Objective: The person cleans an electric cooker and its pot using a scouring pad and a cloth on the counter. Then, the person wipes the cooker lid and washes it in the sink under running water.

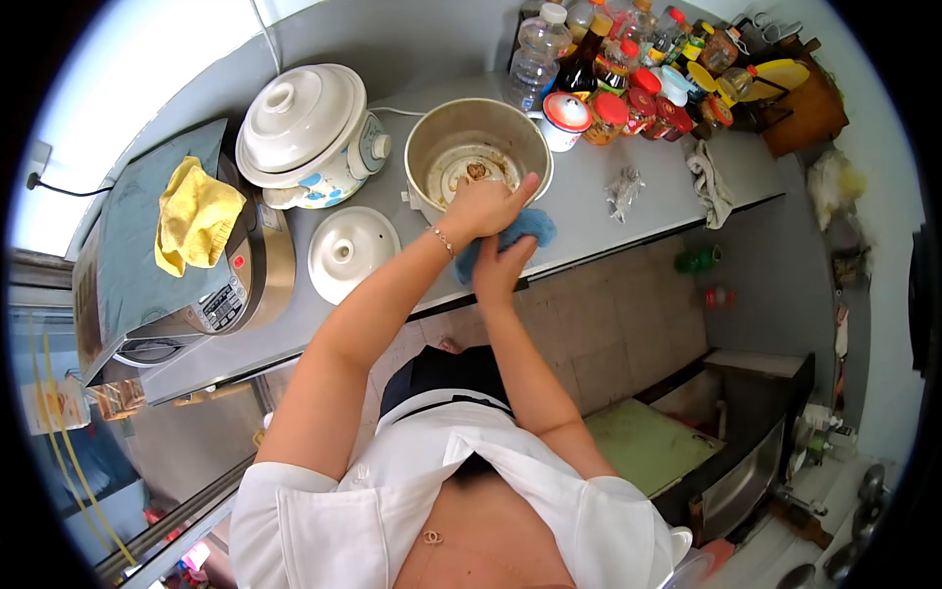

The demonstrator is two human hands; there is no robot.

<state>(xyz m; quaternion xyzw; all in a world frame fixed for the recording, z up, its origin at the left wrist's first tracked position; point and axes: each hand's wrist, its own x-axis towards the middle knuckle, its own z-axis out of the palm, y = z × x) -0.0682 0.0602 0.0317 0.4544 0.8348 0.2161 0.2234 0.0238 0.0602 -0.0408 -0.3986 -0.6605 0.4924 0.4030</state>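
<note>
One yellow cloth (198,216), lying atop a covered electric cooker (279,270), left. One lidded white crock (299,128), far left. One loose white lid (355,257), nearer. One open metal pot (478,120), middle of the counter. One left hand (483,206), at the pot's near rim; cannot tell its grip. One blue cloth (532,228), at the pot's near side, clasped by the right hand (503,263). Several red-lidded jars (610,110), far right.
</note>
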